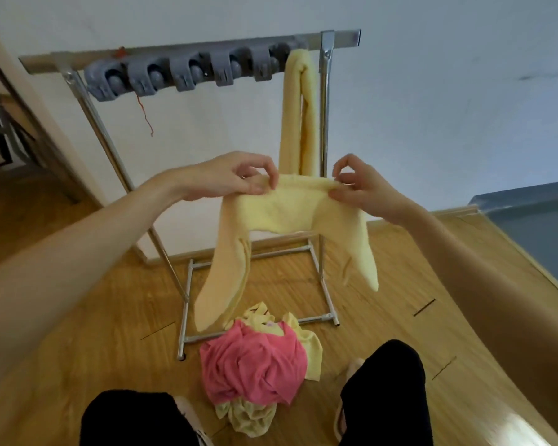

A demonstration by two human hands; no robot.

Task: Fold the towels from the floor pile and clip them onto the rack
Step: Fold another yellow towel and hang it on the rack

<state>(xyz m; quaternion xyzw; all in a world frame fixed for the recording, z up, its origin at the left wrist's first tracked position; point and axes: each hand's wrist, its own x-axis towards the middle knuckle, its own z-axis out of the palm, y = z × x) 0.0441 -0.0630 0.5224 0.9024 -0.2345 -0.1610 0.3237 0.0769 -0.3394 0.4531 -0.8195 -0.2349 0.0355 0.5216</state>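
Observation:
I hold a pale yellow towel point(284, 210) stretched in the air in front of the rack. My left hand point(236, 177) pinches its top edge on the left and my right hand point(358, 185) pinches it on the right; both ends of the towel hang down. The metal rack point(87, 101) carries a grey bar of several clips point(187, 72). Another yellow towel point(298, 117) hangs folded from the rightmost clip. On the floor below lies the pile point(255, 365), a pink towel on top of yellow ones.
My legs in black trousers point(380, 397) stand at either side of the pile on the wooden floor. The rack's base frame point(187, 304) lies just beyond the pile. A white wall is behind, a doorway at the left, a blue-grey surface point(535, 226) at the right.

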